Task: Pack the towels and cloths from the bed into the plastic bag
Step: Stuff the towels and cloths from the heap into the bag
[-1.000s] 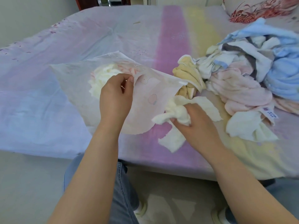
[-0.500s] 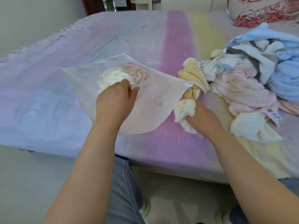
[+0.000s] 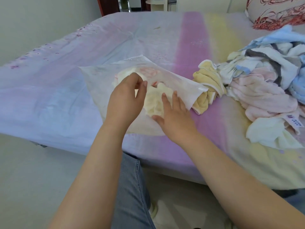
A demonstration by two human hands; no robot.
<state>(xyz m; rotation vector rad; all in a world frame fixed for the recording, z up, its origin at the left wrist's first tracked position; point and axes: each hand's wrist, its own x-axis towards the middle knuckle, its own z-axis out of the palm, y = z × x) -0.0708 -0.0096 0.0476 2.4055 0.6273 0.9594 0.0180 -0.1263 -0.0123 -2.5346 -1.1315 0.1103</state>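
Note:
A translucent plastic bag (image 3: 99, 80) lies on the bed with white and pink cloths inside. My left hand (image 3: 127, 98) pinches the bag's mouth edge and holds it up. My right hand (image 3: 175, 116) is at the mouth with fingers spread flat against a cream-white cloth (image 3: 153, 103) that sits just inside the opening. Right of the bag lies a yellow towel (image 3: 206, 80), partly under the bag's corner. Beyond it is a pile with a pink towel (image 3: 260, 96), a white cloth (image 3: 267, 133), grey-trimmed white cloths (image 3: 270, 60) and a blue towel (image 3: 280, 35).
The bed sheet (image 3: 66, 104) is pastel striped, and its front edge runs just below my forearms. A red-patterned pillow (image 3: 277, 12) lies at the far right corner. My jeans-clad leg (image 3: 132, 187) and the pale floor are below the bed edge.
My right hand carried the white cloth from the bed in front of the bag into the bag's mouth and has spread open on it. My left hand stayed at the bag's edge.

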